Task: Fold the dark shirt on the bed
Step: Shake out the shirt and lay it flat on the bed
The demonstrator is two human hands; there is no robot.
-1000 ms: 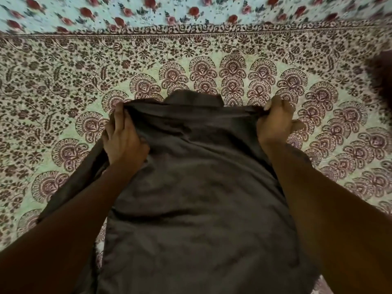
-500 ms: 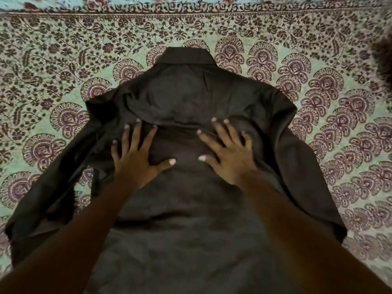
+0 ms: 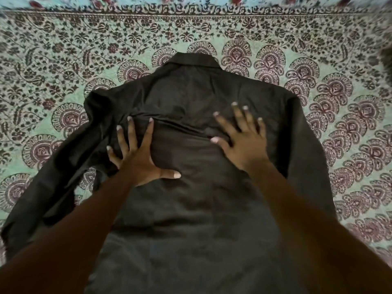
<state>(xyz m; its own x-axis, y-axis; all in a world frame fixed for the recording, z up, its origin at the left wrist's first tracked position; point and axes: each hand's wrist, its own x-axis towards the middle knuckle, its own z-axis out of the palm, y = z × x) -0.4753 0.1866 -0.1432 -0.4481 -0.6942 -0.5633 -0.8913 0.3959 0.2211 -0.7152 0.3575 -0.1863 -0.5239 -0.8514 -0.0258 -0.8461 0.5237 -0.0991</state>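
With the left hand (image 3: 137,164) and right hand (image 3: 244,143) pressing flat, fingers spread, on the dark shirt (image 3: 197,209) lying back-up on the bed (image 3: 63,60), smoothing may trap that crosswise ridge, seemingly loose cloth.

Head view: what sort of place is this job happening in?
Most likely a bedroom in a home. The dark shirt lies spread on a patterned bedsheet that fills the view, and a rose-print cloth runs along its far edge.
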